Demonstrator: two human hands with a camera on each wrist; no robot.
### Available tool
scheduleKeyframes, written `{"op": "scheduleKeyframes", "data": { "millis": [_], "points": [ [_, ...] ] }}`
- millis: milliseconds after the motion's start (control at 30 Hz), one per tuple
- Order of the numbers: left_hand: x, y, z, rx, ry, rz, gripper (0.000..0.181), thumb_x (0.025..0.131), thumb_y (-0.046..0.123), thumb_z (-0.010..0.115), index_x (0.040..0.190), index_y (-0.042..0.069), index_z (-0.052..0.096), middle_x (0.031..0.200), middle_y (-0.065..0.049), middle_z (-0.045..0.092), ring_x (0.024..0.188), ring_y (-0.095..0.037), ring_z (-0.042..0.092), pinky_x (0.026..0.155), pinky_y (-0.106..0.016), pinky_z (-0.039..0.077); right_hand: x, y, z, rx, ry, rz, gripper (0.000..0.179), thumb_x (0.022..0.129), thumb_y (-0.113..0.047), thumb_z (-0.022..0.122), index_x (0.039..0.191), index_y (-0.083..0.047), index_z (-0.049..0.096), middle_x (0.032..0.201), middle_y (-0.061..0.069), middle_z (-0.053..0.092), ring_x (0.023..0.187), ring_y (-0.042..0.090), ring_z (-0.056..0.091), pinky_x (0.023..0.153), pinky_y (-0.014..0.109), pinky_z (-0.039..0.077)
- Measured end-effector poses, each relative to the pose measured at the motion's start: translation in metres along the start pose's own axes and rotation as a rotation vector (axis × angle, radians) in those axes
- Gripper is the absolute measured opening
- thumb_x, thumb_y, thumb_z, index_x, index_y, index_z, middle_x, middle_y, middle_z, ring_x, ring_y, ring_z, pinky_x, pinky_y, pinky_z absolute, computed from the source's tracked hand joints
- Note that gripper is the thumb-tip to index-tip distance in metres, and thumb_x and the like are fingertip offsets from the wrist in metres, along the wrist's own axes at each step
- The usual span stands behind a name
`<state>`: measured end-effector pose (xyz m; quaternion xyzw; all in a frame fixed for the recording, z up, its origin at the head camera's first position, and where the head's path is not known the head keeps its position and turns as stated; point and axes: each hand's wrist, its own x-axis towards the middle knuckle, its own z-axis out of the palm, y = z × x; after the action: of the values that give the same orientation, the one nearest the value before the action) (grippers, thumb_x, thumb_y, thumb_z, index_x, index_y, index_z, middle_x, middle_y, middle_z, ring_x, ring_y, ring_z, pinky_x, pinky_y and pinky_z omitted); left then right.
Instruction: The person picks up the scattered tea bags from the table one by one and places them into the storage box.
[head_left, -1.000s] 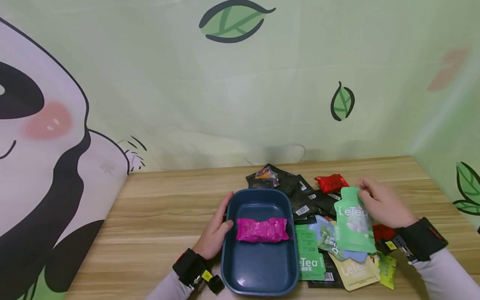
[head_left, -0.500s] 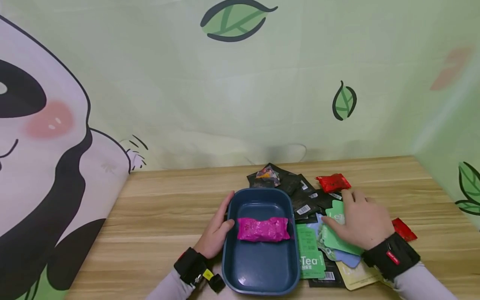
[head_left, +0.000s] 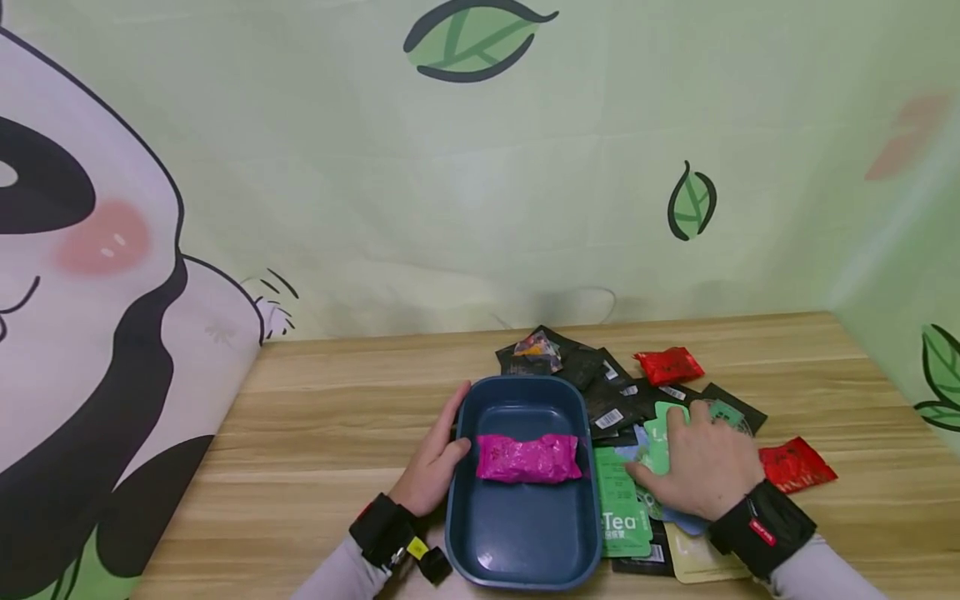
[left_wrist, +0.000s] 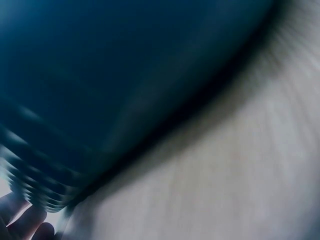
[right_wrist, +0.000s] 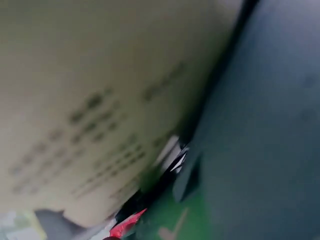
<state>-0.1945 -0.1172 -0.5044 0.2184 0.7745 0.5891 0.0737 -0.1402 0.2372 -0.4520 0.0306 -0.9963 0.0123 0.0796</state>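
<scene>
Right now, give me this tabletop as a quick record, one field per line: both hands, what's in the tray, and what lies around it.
Left hand: touching the left side of the blue tray
Right hand: fingers spread over a green pouch
Tray contents: one pink packet, lying crosswise
Right of tray: a second pouch, green, showing "Tea"
Beyond tray: several black packets
Red packets: two, apart
Print in right wrist view: too blurred to read
</scene>
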Motion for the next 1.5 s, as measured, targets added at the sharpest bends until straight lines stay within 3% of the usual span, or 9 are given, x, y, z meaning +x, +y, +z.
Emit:
{"op": "scheduleKeyframes", "data": {
  "millis": [200,400,567,767,933,1133,1267,1500],
  "points": [
    [-0.001,0.0,0.0,0.006,0.006,-0.003,0.072,0.1,0.005,0.037,0.161,0.037,0.015,0.163,0.011,0.023,0.146,-0.018,0.031,0.113,-0.046,0.031,0.0,0.002,-0.001,0.076,-0.017,-0.028,0.072,0.068,-0.062,0.069,0.101,0.001,0.06,0.091,0.022,0.052,0.057,0.025,0.047,0.042,0.042,0.041],
    [0.0,0.0,0.0,0.015,0.0,-0.003,0.072,0.1,0.007,0.037,0.161,0.038,0.015,0.162,0.012,0.023,0.146,-0.016,0.031,0.114,-0.046,0.03,0.002,0.005,-0.012,0.159,-0.058,-0.022,0.079,0.07,-0.057,0.072,0.121,0.001,0.059,0.096,0.02,0.05,0.072,0.028,0.05,0.051,0.043,0.045],
    [0.0,-0.001,-0.001,0.015,0.001,-0.007,0.072,0.1,0.007,0.037,0.161,0.038,0.015,0.162,0.012,0.023,0.146,-0.017,0.031,0.113,-0.046,0.032,0.004,0.002,-0.026,0.262,-0.083,-0.082,0.083,0.074,-0.058,0.072,0.135,-0.004,0.056,0.103,0.016,0.054,0.08,0.024,0.049,0.06,0.038,0.043],
    [0.0,0.0,-0.001,0.005,0.003,0.002,0.072,0.1,0.007,0.037,0.161,0.037,0.015,0.162,0.01,0.024,0.146,-0.018,0.032,0.113,-0.046,0.032,-0.002,-0.019,-0.039,0.382,-0.047,-0.262,0.071,0.077,-0.054,0.073,0.134,-0.012,0.059,0.109,-0.002,0.054,0.092,0.013,0.048,0.075,0.034,0.046],
    [-0.001,0.0,-0.001,0.0,-0.001,0.002,0.07,0.1,0.008,0.037,0.162,0.033,0.015,0.163,0.01,0.024,0.146,-0.017,0.031,0.113,-0.046,0.031,-0.01,-0.052,-0.043,0.491,-0.003,-0.507,0.062,0.079,-0.052,0.072,0.132,-0.02,0.061,0.114,-0.014,0.049,0.099,0.003,0.043,0.078,0.026,0.046],
    [-0.002,0.001,-0.003,-0.025,-0.014,0.0,0.069,0.101,0.008,0.036,0.163,0.029,0.015,0.163,0.01,0.023,0.147,-0.018,0.03,0.114,-0.046,0.03,-0.01,-0.097,-0.041,0.559,-0.093,-0.761,0.059,0.085,-0.056,0.064,0.136,-0.026,0.057,0.123,-0.016,0.049,0.111,0.001,0.042,0.093,0.029,0.046],
    [-0.002,0.001,-0.002,-0.036,-0.032,-0.003,0.069,0.102,0.01,0.036,0.161,0.038,0.015,0.164,0.012,0.021,0.147,-0.016,0.029,0.115,-0.044,0.029,-0.012,-0.115,-0.033,0.534,-0.164,-0.823,0.058,0.086,-0.053,0.064,0.137,-0.026,0.056,0.123,-0.013,0.05,0.112,0.004,0.044,0.098,0.033,0.045],
    [-0.002,0.001,-0.003,-0.014,-0.026,0.004,0.069,0.102,0.009,0.036,0.161,0.038,0.015,0.163,0.015,0.021,0.147,-0.013,0.027,0.116,-0.043,0.027,-0.011,-0.122,-0.019,0.443,-0.271,-0.792,0.058,0.085,-0.051,0.067,0.137,-0.026,0.057,0.123,-0.01,0.052,0.111,0.008,0.045,0.098,0.035,0.046]
  ]
}}
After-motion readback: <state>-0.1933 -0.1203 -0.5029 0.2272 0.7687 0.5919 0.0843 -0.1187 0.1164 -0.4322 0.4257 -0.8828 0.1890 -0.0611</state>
